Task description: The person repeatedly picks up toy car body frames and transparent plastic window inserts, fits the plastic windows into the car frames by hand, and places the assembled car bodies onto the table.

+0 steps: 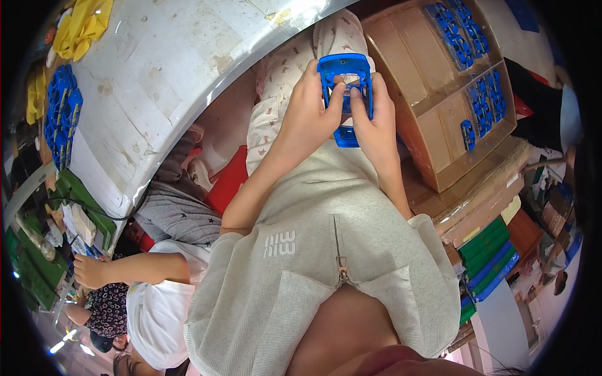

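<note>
Above my lap, both hands hold what looks like a blue plastic toy car body [343,62], with window openings through its middle. My left hand [310,106] grips its left side, the fingers hidden behind it. My right hand [379,119] wraps the right side. Both thumbs press into the middle opening, close together. A clear or tinted part seems to lie there, but I cannot make it out. The lower end of the body juts out between my hands, over my trousers.
A worn white table [169,59] curves along the left, with stacked blue parts [61,116] and yellow pieces [81,31] beyond. To the right, a divided cardboard box [433,141] holds several blue toy car bodies [486,103]. A co-worker's hand [92,271] is at lower left.
</note>
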`<state>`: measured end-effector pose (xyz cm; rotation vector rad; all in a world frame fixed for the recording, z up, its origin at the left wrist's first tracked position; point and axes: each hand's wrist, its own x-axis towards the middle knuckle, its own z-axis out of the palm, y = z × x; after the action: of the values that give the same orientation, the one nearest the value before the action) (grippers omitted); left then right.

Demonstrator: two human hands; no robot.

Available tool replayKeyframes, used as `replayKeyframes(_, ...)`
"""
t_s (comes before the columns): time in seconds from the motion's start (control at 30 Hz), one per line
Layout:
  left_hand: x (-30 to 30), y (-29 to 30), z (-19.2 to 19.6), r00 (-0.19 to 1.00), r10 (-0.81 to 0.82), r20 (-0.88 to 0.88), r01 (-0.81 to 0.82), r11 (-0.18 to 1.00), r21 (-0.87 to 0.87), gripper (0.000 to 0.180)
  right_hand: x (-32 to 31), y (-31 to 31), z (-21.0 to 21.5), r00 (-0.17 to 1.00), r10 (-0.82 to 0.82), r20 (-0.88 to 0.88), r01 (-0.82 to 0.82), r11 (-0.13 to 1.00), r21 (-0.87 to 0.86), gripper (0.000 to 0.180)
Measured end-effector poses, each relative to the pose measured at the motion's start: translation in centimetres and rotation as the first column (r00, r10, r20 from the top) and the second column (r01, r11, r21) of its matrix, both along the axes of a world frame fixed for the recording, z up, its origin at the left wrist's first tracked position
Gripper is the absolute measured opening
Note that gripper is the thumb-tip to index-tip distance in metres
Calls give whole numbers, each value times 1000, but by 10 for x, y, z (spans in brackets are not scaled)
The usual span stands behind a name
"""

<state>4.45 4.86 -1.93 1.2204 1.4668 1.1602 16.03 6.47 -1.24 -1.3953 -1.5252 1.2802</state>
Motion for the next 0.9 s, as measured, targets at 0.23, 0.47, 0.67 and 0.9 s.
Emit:
replayKeyframes(0.23,-3,-3,2,999,32,-35,-31,999,33,20,-6,1,4,999,29,45,-33,995,91,7)
replayKeyframes(0.47,-3,1,0,994,87,70,-95,988,121,15,-2,-3,6,984,42,-172,-50,998,-40,11)
replayKeyframes(0.67,-4,3,1,989,141,-43,-131,974,185,13,7,-7,-5,970,111,-216,-150,973,-176,19)
replayKeyframes(0.9,-4,3,-5,988,151,-27,-144,974,173,12,6,-7,-7,983,118,-144,-138,980,-142,18)
